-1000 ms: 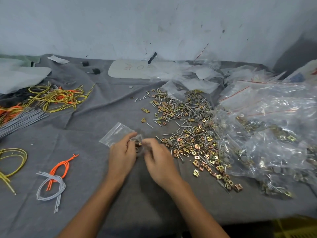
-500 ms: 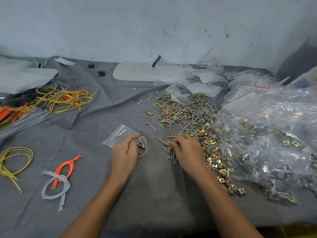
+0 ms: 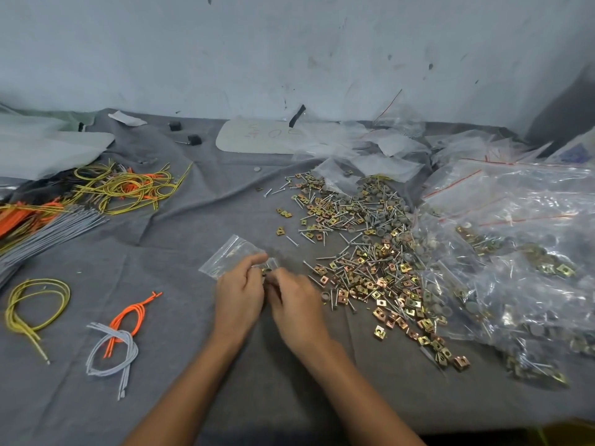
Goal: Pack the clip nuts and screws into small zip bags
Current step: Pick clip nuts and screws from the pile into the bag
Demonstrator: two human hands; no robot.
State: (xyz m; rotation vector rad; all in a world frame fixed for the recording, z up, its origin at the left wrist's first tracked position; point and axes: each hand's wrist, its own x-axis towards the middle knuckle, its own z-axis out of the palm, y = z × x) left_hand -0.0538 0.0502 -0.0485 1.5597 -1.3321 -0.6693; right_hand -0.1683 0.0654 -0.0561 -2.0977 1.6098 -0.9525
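Left hand (image 3: 240,292) fingers pinch the small zip bag (image 3: 232,254) mouth while right hand (image 3: 297,305) fingers, curled at three o'clock, touch it, their contents hidden.

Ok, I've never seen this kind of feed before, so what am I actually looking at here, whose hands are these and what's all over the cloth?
There is no machine: a person wears one camera on the head, looking down at their own two bare hands. The left hand pinches a small clear zip bag at its mouth. The right hand meets it there, seemingly feeding parts in, though its fingertips are blurred. Everything lies on a grey cloth. To the right is a loose heap of brass-coloured clip nuts and silver screws, then large clear bags of packed parts. To the left lie yellow, orange and grey wire bundles.
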